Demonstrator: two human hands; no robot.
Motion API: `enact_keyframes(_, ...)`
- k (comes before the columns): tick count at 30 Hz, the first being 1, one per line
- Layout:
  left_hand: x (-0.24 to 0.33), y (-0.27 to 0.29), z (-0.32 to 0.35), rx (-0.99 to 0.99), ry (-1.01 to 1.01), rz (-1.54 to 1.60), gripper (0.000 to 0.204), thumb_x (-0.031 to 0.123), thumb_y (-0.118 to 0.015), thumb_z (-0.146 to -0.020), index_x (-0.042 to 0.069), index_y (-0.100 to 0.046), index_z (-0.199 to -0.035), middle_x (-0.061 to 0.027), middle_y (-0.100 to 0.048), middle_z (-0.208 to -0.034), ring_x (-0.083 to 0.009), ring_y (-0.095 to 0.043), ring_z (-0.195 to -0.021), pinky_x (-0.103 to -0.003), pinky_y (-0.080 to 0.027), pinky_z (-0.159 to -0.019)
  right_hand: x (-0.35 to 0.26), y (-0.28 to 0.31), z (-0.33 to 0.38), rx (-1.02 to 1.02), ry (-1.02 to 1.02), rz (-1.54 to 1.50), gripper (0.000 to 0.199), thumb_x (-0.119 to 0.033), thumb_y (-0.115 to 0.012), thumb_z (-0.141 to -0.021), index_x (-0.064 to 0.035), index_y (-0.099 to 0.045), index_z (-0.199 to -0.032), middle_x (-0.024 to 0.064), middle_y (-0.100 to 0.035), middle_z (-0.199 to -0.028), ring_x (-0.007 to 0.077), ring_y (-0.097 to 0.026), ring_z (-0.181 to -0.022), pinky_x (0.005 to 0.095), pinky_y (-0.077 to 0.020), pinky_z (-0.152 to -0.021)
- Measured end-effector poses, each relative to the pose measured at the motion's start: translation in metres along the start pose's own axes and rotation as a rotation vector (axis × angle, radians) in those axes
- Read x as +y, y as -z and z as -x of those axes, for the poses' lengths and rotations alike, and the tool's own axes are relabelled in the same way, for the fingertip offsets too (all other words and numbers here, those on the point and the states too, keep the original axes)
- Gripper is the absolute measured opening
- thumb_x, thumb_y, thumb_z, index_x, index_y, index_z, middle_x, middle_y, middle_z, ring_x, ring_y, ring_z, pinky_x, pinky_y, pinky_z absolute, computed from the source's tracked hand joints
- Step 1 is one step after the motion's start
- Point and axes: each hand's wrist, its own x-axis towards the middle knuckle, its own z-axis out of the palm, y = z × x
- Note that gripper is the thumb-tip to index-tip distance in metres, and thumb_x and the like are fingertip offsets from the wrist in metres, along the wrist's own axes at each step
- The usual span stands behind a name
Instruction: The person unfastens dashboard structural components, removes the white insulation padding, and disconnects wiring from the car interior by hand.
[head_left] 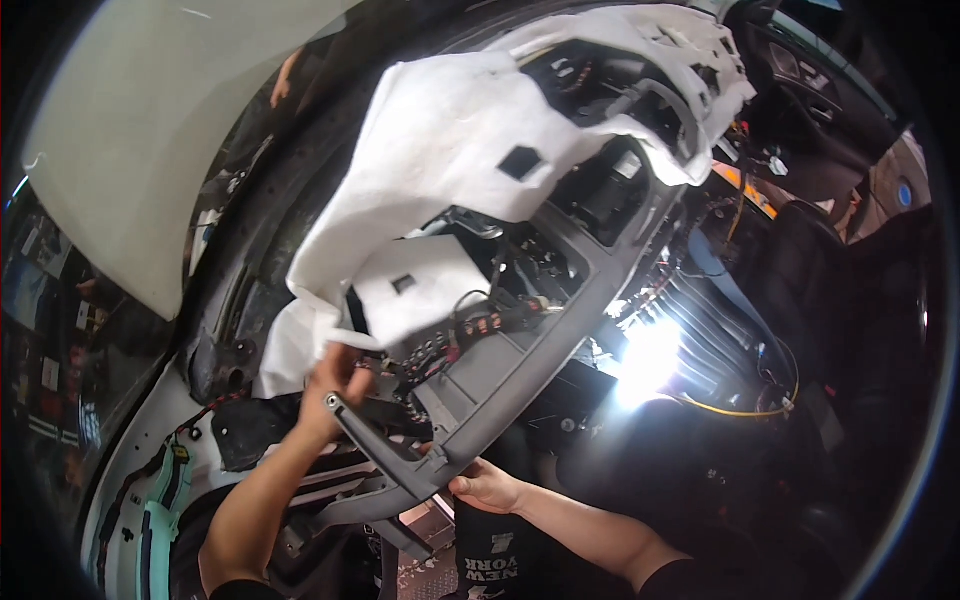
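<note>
Right grip (487, 488) on gray frame (597, 282); white padding (450, 125); glare (652, 362) inside car (845, 135).

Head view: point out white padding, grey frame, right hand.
White padding (450, 135): head view, broad upper face.
Grey frame (540, 362): head view, long beam's middle.
Right hand (487, 487): head view, middle of hand.

Matt grey plastic-looking frame (592, 285), matt white felt-like padding (440, 130), smooth glossy pale panel (120, 160).
</note>
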Motion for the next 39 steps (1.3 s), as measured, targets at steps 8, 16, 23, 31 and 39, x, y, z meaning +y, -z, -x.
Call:
enact_keyframes(8, 0.015, 0.049, 0.033, -0.525, 0.268, 0.032, 0.042, -0.006, -0.064, -0.087, 0.003, -0.053, -0.127, -0.0036, -0.058, -0.103, -0.0119, -0.061, -0.099, -0.025, -0.050, -0.084, -0.018, -0.015, -0.003, 0.102, 0.070, 0.422, 0.064, -0.025, -0.071, -0.092, 0.0012, -0.041, -0.142, 0.0073, -0.054, -0.136, 0.0163, -0.047, -0.123, 0.0304, -0.0359, -0.108)
enact_keyframes(16, 0.026, 0.097, 0.118, -0.195, 0.233, 0.083, 0.036, 0.009, -0.060, -0.096, -0.002, -0.053, -0.129, -0.0091, -0.063, -0.117, -0.0138, -0.059, -0.106, -0.025, -0.046, -0.094, -0.060, 0.041, 0.045, 0.876, -0.093, 1.300, 0.026, -0.009, -0.050, -0.086, 0.0038, -0.065, -0.102, 0.0256, -0.067, -0.090, 0.0368, -0.067, -0.089, 0.0471, -0.0524, -0.081)
enact_keyframes(23, 0.032, 0.089, 0.174, 0.111, 0.205, 0.176, 0.029, 0.012, -0.060, -0.098, -0.003, -0.059, -0.122, -0.0084, -0.068, -0.111, -0.0155, -0.062, -0.107, -0.027, -0.044, -0.097, -0.058, 0.126, 0.060, 1.122, -0.250, 1.500, 0.062, -0.027, -0.064, -0.087, 0.0061, -0.047, -0.136, 0.0331, -0.052, -0.132, 0.0428, -0.048, -0.128, 0.0449, -0.0403, -0.107)
enact_keyframes(31, 0.045, 0.091, 0.117, -0.306, 0.236, 0.012, 0.030, 0.011, -0.054, -0.099, 0.001, -0.057, -0.127, -0.0102, -0.066, -0.119, -0.0195, -0.062, -0.111, -0.032, -0.046, -0.098, -0.112, 0.090, 0.021, 0.441, -0.272, 1.586, 0.040, -0.026, -0.063, -0.089, -0.0072, -0.062, -0.125, 0.0223, -0.063, -0.122, 0.0362, -0.060, -0.115, 0.0434, -0.0467, -0.098)
enact_keyframes(39, 0.133, 0.085, 0.092, -0.103, -0.049, -0.787, 0.021, 0.008, -0.062, -0.083, 0.002, -0.067, -0.102, -0.0188, -0.068, -0.094, -0.0381, -0.064, -0.091, -0.045, -0.051, -0.080, -0.149, 0.060, 0.025, 0.461, -0.145, 1.731, 0.032, -0.027, -0.059, -0.089, -0.0065, -0.065, -0.113, 0.0188, -0.067, -0.105, 0.0383, -0.064, -0.098, 0.0448, -0.0514, -0.087)
